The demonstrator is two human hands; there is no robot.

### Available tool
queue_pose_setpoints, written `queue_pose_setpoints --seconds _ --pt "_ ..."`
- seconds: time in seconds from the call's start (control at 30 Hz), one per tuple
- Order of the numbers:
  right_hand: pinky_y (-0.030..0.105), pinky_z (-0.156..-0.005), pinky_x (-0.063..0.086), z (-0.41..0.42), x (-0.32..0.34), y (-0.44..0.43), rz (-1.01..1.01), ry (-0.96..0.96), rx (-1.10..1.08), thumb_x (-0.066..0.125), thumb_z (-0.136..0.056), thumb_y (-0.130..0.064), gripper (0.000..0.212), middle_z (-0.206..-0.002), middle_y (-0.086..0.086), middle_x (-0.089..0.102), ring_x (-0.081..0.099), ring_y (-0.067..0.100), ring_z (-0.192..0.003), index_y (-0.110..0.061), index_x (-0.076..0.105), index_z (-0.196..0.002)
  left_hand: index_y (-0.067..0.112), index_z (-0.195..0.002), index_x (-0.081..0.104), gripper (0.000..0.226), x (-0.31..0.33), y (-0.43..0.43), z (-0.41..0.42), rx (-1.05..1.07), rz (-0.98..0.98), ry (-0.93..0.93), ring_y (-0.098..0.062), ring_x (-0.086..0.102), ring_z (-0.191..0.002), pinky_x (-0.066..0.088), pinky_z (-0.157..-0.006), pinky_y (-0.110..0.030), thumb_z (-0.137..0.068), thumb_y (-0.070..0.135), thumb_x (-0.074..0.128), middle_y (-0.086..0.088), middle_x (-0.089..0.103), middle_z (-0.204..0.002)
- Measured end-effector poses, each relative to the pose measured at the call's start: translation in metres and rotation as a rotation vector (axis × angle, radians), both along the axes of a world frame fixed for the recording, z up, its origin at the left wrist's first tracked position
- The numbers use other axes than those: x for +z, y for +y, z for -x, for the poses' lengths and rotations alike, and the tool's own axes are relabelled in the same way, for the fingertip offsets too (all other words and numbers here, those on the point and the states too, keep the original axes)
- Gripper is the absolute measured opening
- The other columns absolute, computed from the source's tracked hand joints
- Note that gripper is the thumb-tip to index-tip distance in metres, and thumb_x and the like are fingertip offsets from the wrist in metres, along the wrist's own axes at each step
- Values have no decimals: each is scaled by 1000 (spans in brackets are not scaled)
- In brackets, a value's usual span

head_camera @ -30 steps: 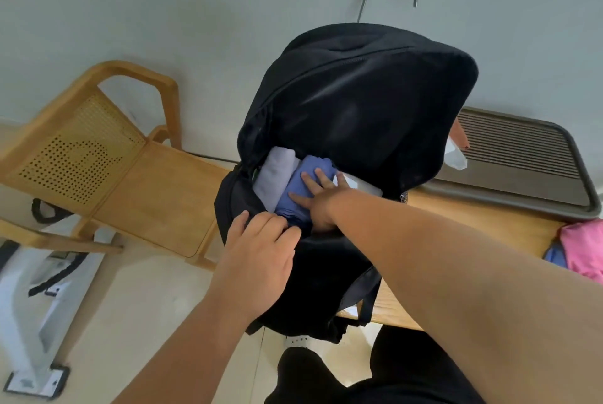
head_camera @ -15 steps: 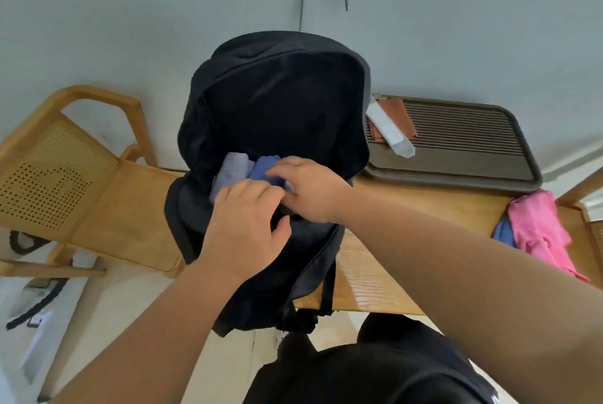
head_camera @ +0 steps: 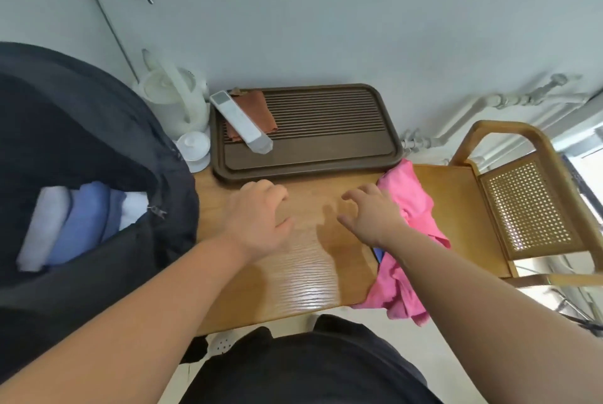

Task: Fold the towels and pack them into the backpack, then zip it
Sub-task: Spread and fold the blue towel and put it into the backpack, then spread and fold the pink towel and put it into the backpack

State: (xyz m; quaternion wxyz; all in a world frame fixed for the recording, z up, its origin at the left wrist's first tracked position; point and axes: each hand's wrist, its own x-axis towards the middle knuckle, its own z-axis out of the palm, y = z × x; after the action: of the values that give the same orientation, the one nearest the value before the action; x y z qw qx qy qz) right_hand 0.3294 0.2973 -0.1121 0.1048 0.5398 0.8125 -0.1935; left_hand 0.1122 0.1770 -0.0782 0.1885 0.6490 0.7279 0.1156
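Black backpack (head_camera: pixel 81 129) gapes at nine o'clock, rolled towels (head_camera: pixel 75 221) inside; pink towel (head_camera: pixel 411 208) crumpled at three. The left hand (head_camera: pixel 257 217) and right hand (head_camera: pixel 372 217) hover loosely curled, empty

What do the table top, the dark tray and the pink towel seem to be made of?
Table top: wood or wood veneer, glossy, with visible grain lines and glare.
Dark tray: probably brown wood or bamboo, matte, slatted top; possibly plastic.
Pink towel: soft fabric, matte, crumpled in folds.

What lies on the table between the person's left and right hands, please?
In the head view, only bare table lies between the left hand and the right hand.
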Motion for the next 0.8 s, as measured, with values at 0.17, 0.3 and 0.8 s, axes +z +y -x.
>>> queue_pose_setpoints --seconds 0.17,0.3,0.8 --pt "46 -104 38 -108 -28 36 63 -39 -262 58 -88 -51 64 -143 14 42 42 40 -127 -27 42 -145 26 -130 52 48 -29 46 -79 102 206 -150 -20 53 -114 46 -97 -39 -88 48 62 4 55 -126" --pt "43 -100 47 -163 -56 40 296 52 -363 66 -74 -69 87 -135 13 51 53 34 -121 -21 44 -144 25 -133 52 53 -52 64 -137 167 382 -262 -21 57 -111 48 -96 -37 -88 48 67 1 57 -130" --pt "12 -89 46 -189 -70 18 631 672 -372 52 -95 -5 41 -117 -11 67 59 -2 -105 -26 66 -127 16 -103 69 10 -98 88 -233 514 548 -791 -21 68 -99 56 -85 -32 -93 17 68 -4 72 -101"
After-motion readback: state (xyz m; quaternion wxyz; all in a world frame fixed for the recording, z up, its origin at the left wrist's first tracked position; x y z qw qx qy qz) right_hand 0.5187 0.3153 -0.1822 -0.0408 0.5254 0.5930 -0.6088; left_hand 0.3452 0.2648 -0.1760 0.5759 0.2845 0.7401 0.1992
